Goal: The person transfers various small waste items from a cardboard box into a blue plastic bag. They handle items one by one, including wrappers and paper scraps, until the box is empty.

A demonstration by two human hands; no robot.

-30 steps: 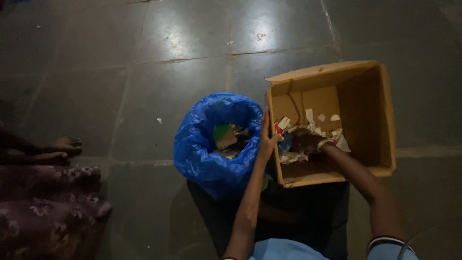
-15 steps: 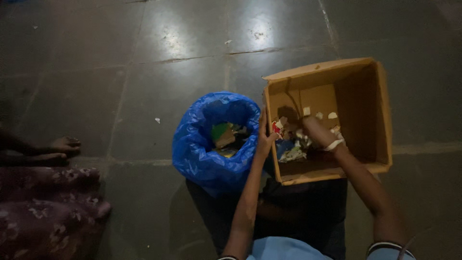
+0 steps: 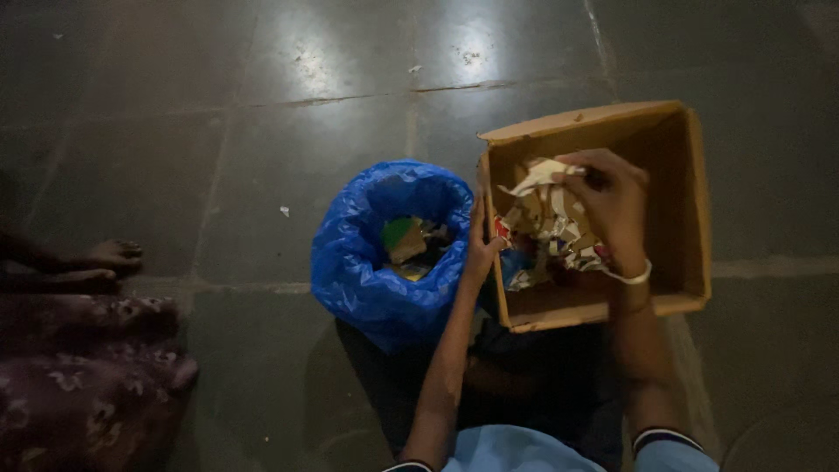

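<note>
The right hand (image 3: 612,205) is closed around a bunch of paper scraps (image 3: 551,218), palm down, wrist bent, lifted inside the cardboard box (image 3: 690,201). More scraps lie on the box floor beneath, at 7 o'clock from that hand. The left hand (image 3: 479,245) grips the box's left wall, fingers upright, forearm running straight up from the lap. At 9 o'clock, touching the box, stands a blue plastic bag (image 3: 367,271) with litter inside. Far at 9 o'clock, another person's bare foot (image 3: 109,255) rests on the dark tiled floor (image 3: 262,105).
</note>
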